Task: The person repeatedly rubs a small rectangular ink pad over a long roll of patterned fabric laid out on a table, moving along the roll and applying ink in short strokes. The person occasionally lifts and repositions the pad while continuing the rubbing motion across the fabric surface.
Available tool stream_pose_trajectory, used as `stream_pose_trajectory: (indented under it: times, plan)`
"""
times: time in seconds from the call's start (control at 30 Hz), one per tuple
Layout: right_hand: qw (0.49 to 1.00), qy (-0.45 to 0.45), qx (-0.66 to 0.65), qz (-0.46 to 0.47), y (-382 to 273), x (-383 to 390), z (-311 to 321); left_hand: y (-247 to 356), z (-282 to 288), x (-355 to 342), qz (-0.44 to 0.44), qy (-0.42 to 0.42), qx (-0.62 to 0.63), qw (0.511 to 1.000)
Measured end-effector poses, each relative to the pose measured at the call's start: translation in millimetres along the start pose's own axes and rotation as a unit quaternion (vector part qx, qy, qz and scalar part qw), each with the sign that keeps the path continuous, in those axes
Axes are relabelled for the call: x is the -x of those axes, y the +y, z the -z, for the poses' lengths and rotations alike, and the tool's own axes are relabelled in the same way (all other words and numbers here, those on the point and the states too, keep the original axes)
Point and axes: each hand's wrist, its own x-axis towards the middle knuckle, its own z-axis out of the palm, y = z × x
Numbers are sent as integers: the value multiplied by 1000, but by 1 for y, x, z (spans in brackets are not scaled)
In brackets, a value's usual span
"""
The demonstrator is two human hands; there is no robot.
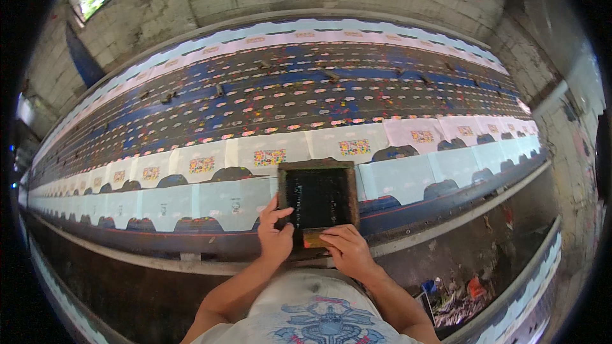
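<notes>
A wooden screen-printing frame (317, 165) lies over the near row of pale blue fabric pieces (210, 201), straight in front of me. Dark ink covers the mesh (319, 197) inside it. My left hand (276, 234) grips the left side of the frame near its lower corner, fingers reaching over the rim. In my right hand (350, 250) is a squeegee (312, 238) with an orange-brown wooden handle, held at the near end of the mesh. The fabric directly beneath the frame is hidden.
Behind the blue row lie cream and pink pieces with colourful prints (269, 157). Beyond them stretches a long ink-spotted table (255, 99) with small dark blocks. A rail (440, 229) edges the table near me. Scraps (456, 302) lie in a heap at lower right, beside another table.
</notes>
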Motion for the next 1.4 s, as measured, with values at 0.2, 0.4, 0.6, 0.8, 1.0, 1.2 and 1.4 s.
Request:
stream_pose_trajectory:
  times: [0.2,0.4,0.6,0.8,1.0,1.2,1.4]
  plan:
    - [999,-20,-32,22,28,11,35,14,-36,3,49,-7,24,998]
    - [997,-51,-39,53,34,8,41,10,-33,4,54,-11,28,998]
    - [979,-129,100,125,26,-11,39,6,-36,3,44,-17,-24,999]
    - [948,-280,117,94,33,-65,68,4,-31,5,-8,-29,-66,997]
    - [971,-192,121,76,78,-133,56,39,-18,-17,-115,-91,-325,934]
    - [973,-133,166,88,80,-123,35,48,-15,-24,-133,-95,-368,915]
    - [965,-156,181,111,38,-52,35,38,-16,-24,-157,-85,-345,921]
